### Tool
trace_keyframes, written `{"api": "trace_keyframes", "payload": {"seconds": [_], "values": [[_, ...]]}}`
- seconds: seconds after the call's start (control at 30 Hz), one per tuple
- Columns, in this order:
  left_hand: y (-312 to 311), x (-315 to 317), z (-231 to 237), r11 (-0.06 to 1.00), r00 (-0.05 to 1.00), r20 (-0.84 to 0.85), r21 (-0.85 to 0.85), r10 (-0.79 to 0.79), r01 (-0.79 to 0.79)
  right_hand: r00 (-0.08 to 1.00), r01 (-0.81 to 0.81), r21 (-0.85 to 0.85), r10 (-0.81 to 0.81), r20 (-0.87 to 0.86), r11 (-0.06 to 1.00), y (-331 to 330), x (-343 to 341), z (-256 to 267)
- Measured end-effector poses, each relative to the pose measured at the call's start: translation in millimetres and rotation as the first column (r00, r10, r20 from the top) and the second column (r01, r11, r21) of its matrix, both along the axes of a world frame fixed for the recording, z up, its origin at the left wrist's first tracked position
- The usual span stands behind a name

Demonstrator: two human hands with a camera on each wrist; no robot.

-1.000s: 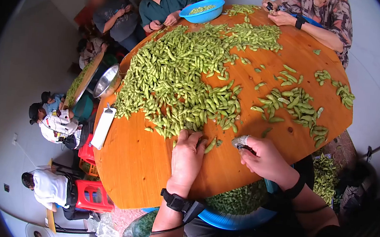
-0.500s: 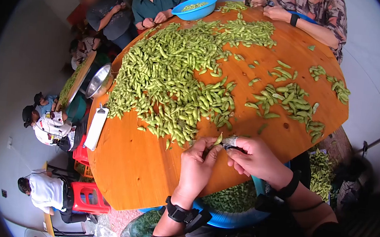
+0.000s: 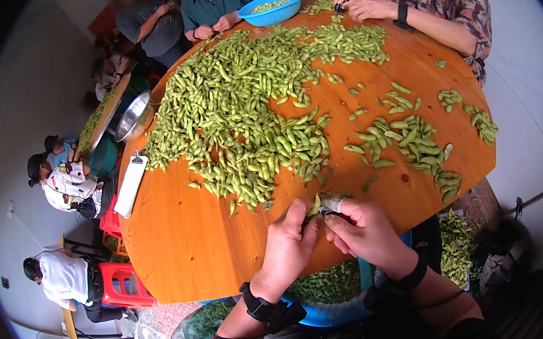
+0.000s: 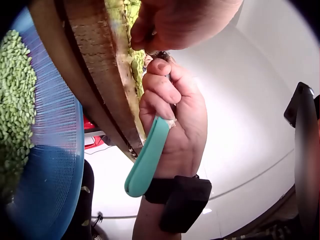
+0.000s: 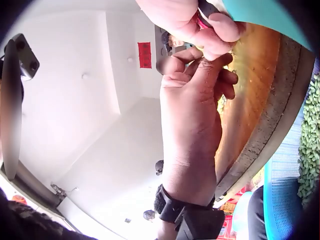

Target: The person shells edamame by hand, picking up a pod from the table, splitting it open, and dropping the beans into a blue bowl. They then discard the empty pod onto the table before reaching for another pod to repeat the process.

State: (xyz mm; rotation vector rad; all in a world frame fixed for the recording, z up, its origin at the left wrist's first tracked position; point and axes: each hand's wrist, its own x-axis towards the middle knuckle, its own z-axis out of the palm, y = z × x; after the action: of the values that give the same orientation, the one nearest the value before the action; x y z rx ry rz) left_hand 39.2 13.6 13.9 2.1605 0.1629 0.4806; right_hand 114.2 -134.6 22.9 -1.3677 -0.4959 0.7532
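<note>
My left hand (image 3: pixel 287 244) pinches a green soybean pod (image 3: pixel 315 204) between thumb and fingers above the table's near edge. Right beside it, my right hand (image 3: pixel 374 233) grips a tool with a long teal handle (image 4: pixel 149 160); its working end is hidden among the fingers. A greyish wrap (image 3: pixel 332 203) shows at the right hand's fingertips, close against the pod. In the right wrist view, the left hand (image 5: pixel 192 110) meets the right hand's fingers. Beyond both hands spreads a large heap of pods (image 3: pixel 238 113) on the wooden table (image 3: pixel 197 248).
Below the table edge is a blue basket (image 4: pixel 75 155) of shelled beans. Smaller pod piles (image 3: pixel 413 141) lie to the right. A white clipboard (image 3: pixel 130 184) and a metal bowl (image 3: pixel 133 117) stand left. Across the table, people sit near a blue basin (image 3: pixel 271 17).
My left hand has come from the heap's near edge toward the right hand, bringing a pod up to the fingertips. The right hand, still gripping the tool, has moved slightly left.
</note>
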Motion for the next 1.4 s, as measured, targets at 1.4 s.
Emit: {"api": "trace_keyframes", "payload": {"seconds": [1.4], "values": [[14.3,-2.1,7.6,0.939,0.95,-0.148,-0.255,-0.274,0.231,0.957,-0.157,0.004,0.153,-0.245,0.988,-7.3,9.8,19.3]]}}
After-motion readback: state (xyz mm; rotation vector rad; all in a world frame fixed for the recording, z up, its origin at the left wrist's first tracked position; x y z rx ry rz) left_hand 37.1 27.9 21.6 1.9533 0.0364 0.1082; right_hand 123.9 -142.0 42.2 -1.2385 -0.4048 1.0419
